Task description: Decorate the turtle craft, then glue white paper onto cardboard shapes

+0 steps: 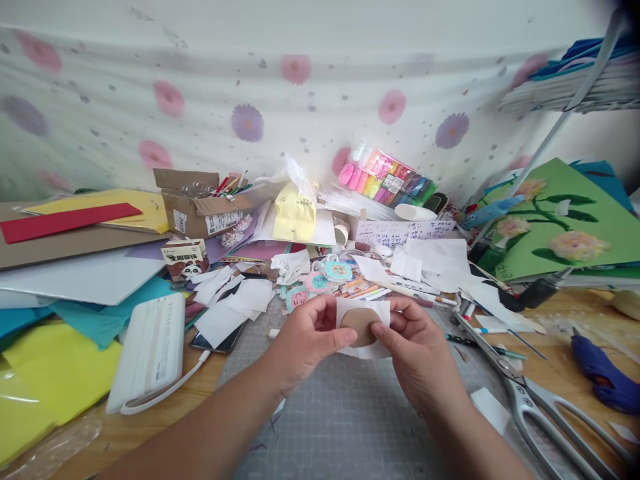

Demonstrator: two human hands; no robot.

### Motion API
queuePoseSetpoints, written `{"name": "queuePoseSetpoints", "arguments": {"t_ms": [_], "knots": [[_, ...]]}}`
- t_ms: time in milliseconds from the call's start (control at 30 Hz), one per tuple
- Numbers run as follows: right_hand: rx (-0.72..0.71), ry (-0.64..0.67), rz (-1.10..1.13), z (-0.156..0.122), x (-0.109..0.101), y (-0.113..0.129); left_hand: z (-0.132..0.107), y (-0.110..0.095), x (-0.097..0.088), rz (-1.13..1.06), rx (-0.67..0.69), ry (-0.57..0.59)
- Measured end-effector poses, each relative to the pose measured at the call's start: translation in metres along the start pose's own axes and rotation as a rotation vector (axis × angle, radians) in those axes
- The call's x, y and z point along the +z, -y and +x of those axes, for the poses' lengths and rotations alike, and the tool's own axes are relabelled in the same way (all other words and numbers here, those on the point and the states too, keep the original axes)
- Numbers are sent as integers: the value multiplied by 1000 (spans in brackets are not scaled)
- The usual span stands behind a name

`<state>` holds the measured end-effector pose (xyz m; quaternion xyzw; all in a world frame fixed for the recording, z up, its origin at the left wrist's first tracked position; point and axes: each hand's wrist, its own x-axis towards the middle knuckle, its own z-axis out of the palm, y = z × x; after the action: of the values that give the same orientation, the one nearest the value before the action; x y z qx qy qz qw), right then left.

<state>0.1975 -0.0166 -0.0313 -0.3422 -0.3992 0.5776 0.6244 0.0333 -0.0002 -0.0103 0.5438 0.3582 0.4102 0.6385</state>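
- Fingers [323, 309] of left hand [307, 337] and right hand [419, 348] pinch a brown disc [361, 321] and white paper [367, 351], centre of the head view.
- Thumbs [345, 340] mask part of the disc's rim.
- Scissors [520, 383], lower right: cut off by the frame.

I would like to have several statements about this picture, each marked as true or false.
1. The left hand and right hand hold the paper. True.
2. The paper is red. False: it is white.
3. A brown piece lies against the paper. True.
4. The brown piece is square. False: its edge is rounded.
5. The scissors and glue gun lie right of the hands. True.
6. The glue gun is yellow. False: it is blue.
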Motion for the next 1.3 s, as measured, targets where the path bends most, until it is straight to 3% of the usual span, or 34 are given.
{"name": "queuePoseSetpoints", "arguments": {"t_ms": [200,467,633,1000,1200,1300], "knots": [[4,-5,-41,-1,0,-2,-1,1,-1,122,-10,-92],[-46,-19,-86,2,0,-3,0,1,0,16,2,-63],[-82,-28,-90,-1,2,-1,-2,1,4,-103,-11,15],[-98,-69,-194,1,0,-6,-2,5,2,138,12,-134],[-120,-66,-213,1,-1,-8,-2,2,5,39,-9,-140],[-121,-47,-184,2,0,-9,-3,2,7,-81,-15,-73]]}}
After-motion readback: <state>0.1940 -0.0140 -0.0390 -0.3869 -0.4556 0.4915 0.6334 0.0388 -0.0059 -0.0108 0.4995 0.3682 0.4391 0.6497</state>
